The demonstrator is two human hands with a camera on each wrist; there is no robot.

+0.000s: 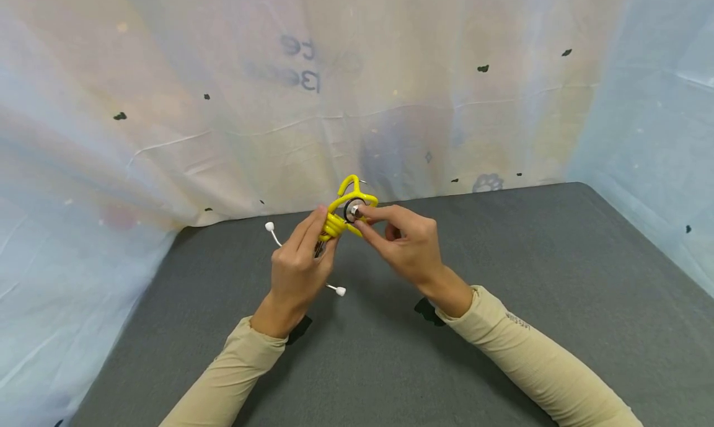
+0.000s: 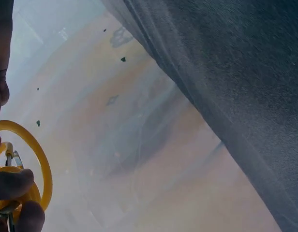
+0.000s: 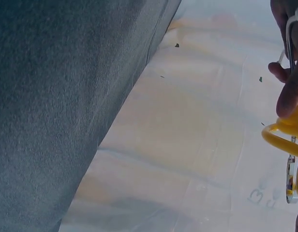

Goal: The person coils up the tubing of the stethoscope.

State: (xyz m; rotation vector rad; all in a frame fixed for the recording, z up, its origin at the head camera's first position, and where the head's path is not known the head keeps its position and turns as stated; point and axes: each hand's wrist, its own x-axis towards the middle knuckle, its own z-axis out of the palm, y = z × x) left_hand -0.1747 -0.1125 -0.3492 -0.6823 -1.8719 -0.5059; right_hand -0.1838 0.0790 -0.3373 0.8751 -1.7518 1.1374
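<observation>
A stethoscope with yellow tubing [image 1: 333,226] is held up in front of me, its tube wound into a tight coil with a loop above. My left hand [image 1: 297,263] grips the coil and the metal binaural between thumb and fingers. My right hand [image 1: 409,244] pinches the metal chest piece [image 1: 351,211], which has a black rim, with thumb and index finger. White ear tips [image 1: 270,227] stick out on either side of the left hand. The left wrist view catches a curve of the tubing [image 2: 46,169]; the right wrist view shows the chest piece edge-on [image 3: 290,179].
A dark grey cloth-covered table [image 1: 502,328] lies below both hands. Behind it hangs a pale patterned sheet [image 1: 390,74] with small dark spots, continuing along the left and right sides. The table's back edge runs just beyond the hands.
</observation>
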